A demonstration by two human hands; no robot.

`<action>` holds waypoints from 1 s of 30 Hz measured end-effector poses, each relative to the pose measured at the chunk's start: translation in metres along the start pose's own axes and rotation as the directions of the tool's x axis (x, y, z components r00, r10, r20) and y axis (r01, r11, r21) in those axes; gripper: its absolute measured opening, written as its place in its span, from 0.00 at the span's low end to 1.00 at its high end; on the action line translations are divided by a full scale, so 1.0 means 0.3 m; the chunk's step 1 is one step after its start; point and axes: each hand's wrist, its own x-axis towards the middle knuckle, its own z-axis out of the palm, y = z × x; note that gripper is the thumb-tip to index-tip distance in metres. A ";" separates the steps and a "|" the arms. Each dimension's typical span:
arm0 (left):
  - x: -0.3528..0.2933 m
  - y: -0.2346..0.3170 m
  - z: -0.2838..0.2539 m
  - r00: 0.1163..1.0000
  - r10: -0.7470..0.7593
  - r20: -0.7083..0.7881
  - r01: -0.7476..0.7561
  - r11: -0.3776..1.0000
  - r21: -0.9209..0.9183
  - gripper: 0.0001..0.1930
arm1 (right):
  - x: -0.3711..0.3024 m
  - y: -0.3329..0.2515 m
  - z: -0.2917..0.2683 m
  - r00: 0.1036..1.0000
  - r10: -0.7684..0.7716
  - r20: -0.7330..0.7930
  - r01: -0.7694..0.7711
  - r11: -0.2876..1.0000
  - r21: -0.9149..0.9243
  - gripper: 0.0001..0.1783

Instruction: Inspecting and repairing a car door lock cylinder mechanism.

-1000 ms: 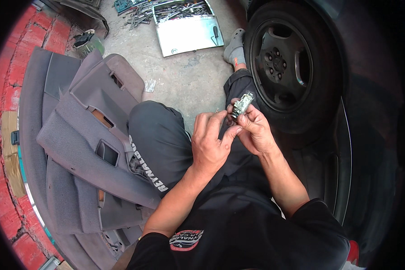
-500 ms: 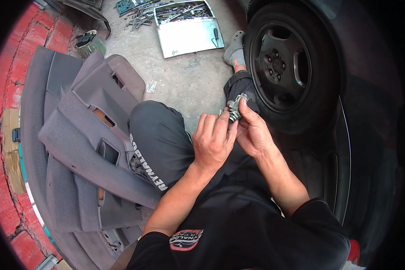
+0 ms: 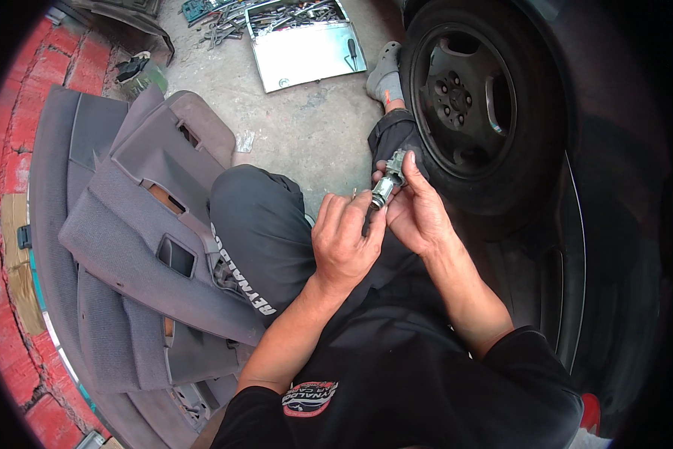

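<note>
Between my hands, above my lap, is a small silvery metal lock cylinder (image 3: 382, 192) with a rough grey bracket-like part at its far end. My right hand (image 3: 420, 213) is closed round that far end, its thumb along the side and fingers behind. My left hand (image 3: 345, 236) pinches the near end between thumb and fingers. A tiny pale piece shows by the left fingertips, too small to name. The cylinder tilts, its near end toward my left hand. The right fingers are partly hidden behind it.
A car wheel (image 3: 462, 105) stands close on the right, beside my shoe (image 3: 385, 71). Grey upholstered car panels (image 3: 149, 247) are stacked on the left against a red brick wall (image 3: 3, 292). Ahead lie an open metal toolbox (image 3: 306, 63) and loose tools (image 3: 224, 28).
My hands have shifted slightly apart and the left one a little down and left. More of the lock cylinder's shiny barrel now shows. The whole view has moved slightly.
</note>
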 end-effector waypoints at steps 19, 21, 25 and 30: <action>-0.071 -0.108 -0.013 0.662 -0.581 0.474 0.589 0.012 -0.808 0.14 | -0.013 0.005 0.012 0.993 0.072 -0.089 -0.072 0.997 0.012 0.35; -0.068 -0.111 -0.013 0.638 -0.578 0.509 0.577 -0.079 -0.813 0.14 | -0.016 0.004 0.002 0.995 0.081 -0.053 -0.081 0.997 0.004 0.36; -0.075 -0.124 -0.013 0.605 -0.544 0.582 0.573 -0.211 -0.792 0.13 | -0.014 0.004 0.006 0.996 0.086 -0.038 -0.087 0.996 -0.016 0.36; -0.074 -0.117 -0.013 0.591 -0.530 0.609 0.565 -0.268 -0.781 0.12 | -0.009 0.004 -0.006 0.991 0.135 0.000 -0.135 0.991 -0.003 0.37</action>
